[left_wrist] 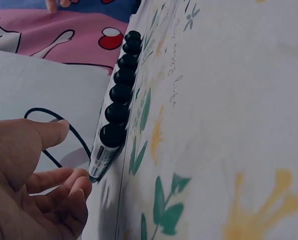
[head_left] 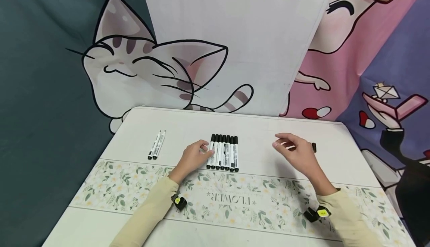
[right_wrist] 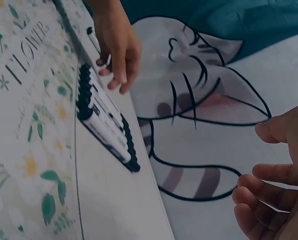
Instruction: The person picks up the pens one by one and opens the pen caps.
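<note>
A row of several white markers with black caps (head_left: 223,152) lies side by side on the table, their caps toward the back. My left hand (head_left: 196,155) is at the left end of this row, thumb and fingers apart and loosely bent. In the left wrist view its fingertips (left_wrist: 81,180) come close to the nearest marker (left_wrist: 106,150); whether they touch it I cannot tell. My right hand (head_left: 295,152) hovers to the right of the row, fingers loosely bent, holding nothing. Just beyond it shows a small dark object (head_left: 314,147), partly hidden.
Two white markers (head_left: 156,145) with thin dark tips lie apart at the left of the table. A floral strip (head_left: 231,198) lettered FLOWER crosses the table cover. Behind the table hangs a cloth (head_left: 262,53) printed with a cat.
</note>
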Demonstrator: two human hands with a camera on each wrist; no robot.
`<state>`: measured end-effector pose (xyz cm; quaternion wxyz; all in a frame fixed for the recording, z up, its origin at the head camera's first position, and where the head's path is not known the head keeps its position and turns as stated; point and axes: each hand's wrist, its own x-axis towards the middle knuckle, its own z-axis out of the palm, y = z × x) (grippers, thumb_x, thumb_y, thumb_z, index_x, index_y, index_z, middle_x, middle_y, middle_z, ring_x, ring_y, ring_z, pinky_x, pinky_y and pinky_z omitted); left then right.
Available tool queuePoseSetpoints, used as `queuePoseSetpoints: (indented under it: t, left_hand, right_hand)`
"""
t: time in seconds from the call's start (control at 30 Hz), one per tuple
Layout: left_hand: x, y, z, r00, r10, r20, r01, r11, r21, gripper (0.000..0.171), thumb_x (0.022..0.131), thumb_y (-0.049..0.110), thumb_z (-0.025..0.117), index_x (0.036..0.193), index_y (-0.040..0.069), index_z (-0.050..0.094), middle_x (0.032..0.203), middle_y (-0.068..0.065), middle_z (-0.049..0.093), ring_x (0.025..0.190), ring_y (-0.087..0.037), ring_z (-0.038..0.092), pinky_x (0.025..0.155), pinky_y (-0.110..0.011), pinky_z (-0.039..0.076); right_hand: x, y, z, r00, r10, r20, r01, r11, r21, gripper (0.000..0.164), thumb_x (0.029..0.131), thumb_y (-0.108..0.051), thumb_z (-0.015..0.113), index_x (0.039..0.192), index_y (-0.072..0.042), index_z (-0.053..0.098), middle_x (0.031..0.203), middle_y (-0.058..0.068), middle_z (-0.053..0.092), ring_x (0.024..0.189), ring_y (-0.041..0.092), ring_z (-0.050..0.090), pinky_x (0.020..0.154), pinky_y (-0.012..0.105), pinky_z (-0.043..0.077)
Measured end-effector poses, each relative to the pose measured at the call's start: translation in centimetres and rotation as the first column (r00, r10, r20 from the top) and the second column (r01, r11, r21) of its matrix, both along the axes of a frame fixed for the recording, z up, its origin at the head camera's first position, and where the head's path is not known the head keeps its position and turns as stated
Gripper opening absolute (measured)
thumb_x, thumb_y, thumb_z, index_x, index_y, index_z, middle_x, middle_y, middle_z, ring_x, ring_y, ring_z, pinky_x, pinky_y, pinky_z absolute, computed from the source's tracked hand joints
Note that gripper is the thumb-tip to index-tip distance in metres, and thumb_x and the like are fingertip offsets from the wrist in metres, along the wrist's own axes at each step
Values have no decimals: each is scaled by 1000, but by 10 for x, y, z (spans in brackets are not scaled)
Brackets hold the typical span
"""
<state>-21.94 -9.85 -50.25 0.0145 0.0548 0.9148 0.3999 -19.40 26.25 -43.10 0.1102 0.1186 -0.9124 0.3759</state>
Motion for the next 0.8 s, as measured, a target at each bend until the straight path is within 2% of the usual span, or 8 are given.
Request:
queuePoseSetpoints:
  t: [0.17,0.43,0.8]
  left_hand:
    - [-2,4,-2,1000,4,1,-4,1000,-7,46,93,36,76,128,7,67,102,-4,71,78,-14,63,77,-41,53]
    - [-6,9,-3,999,-1,35,2,999,-35,49,92,33,78,129,3,66,104,-7,69,94,-25,66,86,-46,53]
    - [-10,7,-9,998,1,59,2,999,-45,50,89,29,82,128,2,65,100,-6,68,88,-22,62,85,-44,52]
  right_hand:
    - [5,-15,-4,997,73,-11,-74,997,-10,32,96,-28,74,125,-15,71,102,1,74,88,16,69,74,24,54]
    - [7,-32,-10,990,137,36,-136,990,-32,34,94,-30,76,126,-17,70,107,5,74,88,12,69,76,36,57]
    - [5,-54,-13,976,214,40,-213,976,-35,36,94,-30,76,125,-14,71,109,1,74,87,11,68,75,37,58]
